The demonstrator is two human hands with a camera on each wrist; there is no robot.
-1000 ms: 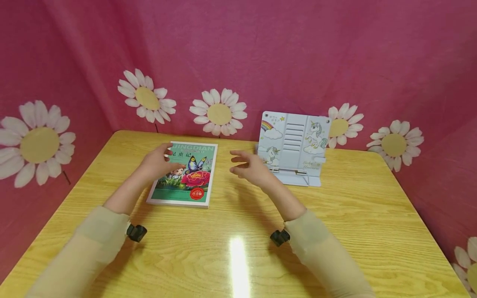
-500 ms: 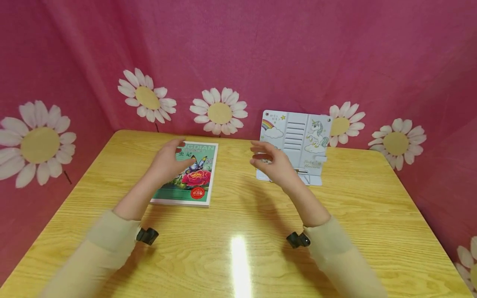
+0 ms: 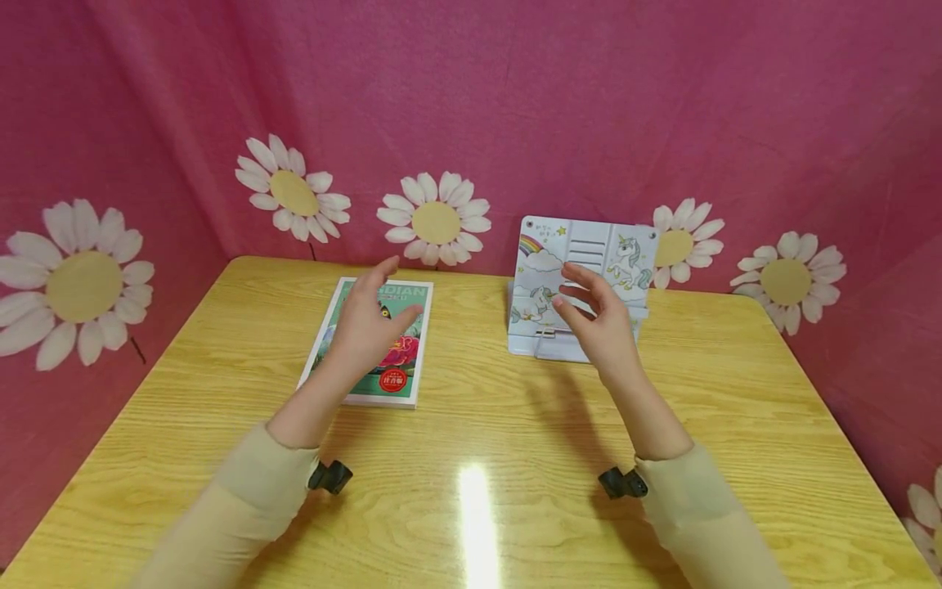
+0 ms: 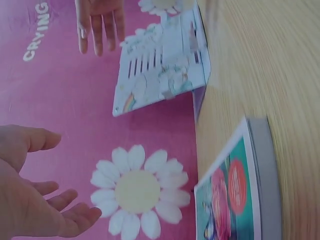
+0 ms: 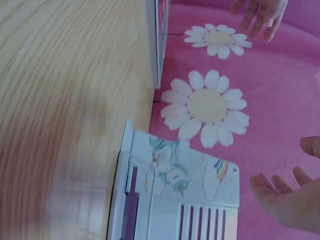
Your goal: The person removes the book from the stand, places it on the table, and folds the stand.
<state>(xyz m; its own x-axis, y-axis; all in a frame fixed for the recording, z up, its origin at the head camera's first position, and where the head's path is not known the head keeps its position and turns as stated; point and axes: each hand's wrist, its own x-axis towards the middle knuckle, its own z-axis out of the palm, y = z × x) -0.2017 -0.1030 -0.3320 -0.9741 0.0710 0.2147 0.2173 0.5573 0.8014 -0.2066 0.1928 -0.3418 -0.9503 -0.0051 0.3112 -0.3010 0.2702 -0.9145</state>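
My left hand hovers above a green-covered book with a butterfly and red flower, which lies flat on the table. Its fingers are spread and hold nothing; part of the cover is hidden behind it. On the right, my right hand is raised in front of a white book stand printed with unicorns and a rainbow. That hand is empty too, fingers loosely bent, and overlaps the stand's slots in the head view. In the right wrist view the stand is upright, apart from the fingertips.
The wooden table carries the book at left and the stand at back right. Behind and beside it hangs a pink cloth with large daisies. Small black cameras sit on both wrists.
Both hands have moved to the right: the left from the book's left side across its cover, the right from beside the stand to in front of it. Book and stand have stayed in place.
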